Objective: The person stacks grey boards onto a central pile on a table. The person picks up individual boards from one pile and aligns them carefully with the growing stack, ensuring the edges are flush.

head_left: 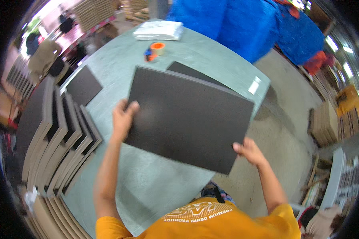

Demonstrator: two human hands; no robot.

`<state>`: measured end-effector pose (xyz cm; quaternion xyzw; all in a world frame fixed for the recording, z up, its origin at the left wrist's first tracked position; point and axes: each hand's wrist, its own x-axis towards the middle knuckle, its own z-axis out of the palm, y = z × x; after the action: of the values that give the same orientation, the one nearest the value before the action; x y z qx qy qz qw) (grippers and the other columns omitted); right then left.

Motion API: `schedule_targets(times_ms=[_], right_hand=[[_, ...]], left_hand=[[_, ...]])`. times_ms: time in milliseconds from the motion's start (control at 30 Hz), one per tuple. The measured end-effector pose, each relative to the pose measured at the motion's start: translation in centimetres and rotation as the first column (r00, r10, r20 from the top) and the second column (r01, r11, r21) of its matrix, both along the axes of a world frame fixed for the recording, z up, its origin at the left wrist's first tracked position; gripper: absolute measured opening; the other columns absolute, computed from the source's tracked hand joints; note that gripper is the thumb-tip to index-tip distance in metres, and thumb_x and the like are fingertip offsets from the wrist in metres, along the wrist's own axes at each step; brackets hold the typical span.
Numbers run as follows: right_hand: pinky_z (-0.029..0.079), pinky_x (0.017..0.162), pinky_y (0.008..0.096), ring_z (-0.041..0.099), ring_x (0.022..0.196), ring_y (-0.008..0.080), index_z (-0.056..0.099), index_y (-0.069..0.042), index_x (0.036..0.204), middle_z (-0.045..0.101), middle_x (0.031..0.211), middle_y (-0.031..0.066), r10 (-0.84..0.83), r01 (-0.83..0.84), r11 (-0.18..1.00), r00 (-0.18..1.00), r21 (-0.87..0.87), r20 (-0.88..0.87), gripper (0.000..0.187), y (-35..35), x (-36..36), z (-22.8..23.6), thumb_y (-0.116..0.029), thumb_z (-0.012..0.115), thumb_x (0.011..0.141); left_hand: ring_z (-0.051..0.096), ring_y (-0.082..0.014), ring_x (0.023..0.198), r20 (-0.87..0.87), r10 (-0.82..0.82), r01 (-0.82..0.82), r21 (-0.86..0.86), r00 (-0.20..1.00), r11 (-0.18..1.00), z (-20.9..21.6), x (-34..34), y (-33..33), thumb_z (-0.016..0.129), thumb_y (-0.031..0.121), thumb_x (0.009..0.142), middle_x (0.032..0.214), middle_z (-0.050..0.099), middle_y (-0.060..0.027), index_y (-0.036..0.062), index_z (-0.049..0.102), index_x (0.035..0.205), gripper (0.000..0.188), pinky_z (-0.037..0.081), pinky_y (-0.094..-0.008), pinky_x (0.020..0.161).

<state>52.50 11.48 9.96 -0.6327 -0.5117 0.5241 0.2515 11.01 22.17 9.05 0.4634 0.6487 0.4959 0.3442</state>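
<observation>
Dark board [189,119] above my counter [159,173]
My left grip [123,118] pinches its left edge, my right grip [249,151] its right.

From the wearer's head, the single view looks forward and steeply down on the worktop [155,171], near enough for the orange shirt [223,226] to cross its lower edge and the left hand [123,119] and right hand [250,151] to sit around mid-height; its fisheye (edges bow toward a dark rim) reaches the floor [283,147] at right.
</observation>
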Motion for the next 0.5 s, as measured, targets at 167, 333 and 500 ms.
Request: schedule_targets(times_ms=[167,333,500], right_hand=[[0.045,0.046,0.0264,0.054,0.060,0.0132,0.045,0.010,0.103,0.055,0.081,0.0103,-0.203,0.248,0.967,0.893,0.063,-0.401,0.053,7.8,1.7,1.4,-0.031,0.066,0.078],[0.042,0.033,0.0249,0.056,0.045,0.0161,0.044,0.013,0.087,0.057,0.063,0.0157,-0.153,0.134,0.983,0.976,-0.127,-0.157,0.047,12.1,4.8,-2.8,-0.027,0.066,0.079],[0.044,0.037,0.0242,0.052,0.041,0.0122,0.049,0.004,0.083,0.059,0.060,0.0114,-0.076,0.034,0.977,0.978,-0.208,-0.196,0.038,11.7,7.7,-4.4,-0.029,0.065,0.079]], left_hand=[[0.060,-0.0242,0.088,-0.380,-0.280,0.312,0.024,0.882,0.950,5.6,3.3,12.8,0.071,0.026,0.070,0.097,0.061,-0.0184,-0.0070,0.050,0.115,0.060,0.046,-0.0331,0.080],[0.059,-0.0303,0.093,-0.666,-0.487,0.306,-0.380,0.565,0.873,-2.2,4.1,16.4,0.076,0.037,0.061,0.101,0.060,-0.0217,-0.0077,0.052,0.112,0.071,0.044,-0.0356,0.085],[0.059,-0.0313,0.095,-0.524,-0.452,0.290,-0.364,0.722,0.885,-2.7,4.1,15.2,0.071,0.047,0.064,0.101,0.060,-0.0232,-0.0072,0.056,0.107,0.071,0.045,-0.0365,0.083]])
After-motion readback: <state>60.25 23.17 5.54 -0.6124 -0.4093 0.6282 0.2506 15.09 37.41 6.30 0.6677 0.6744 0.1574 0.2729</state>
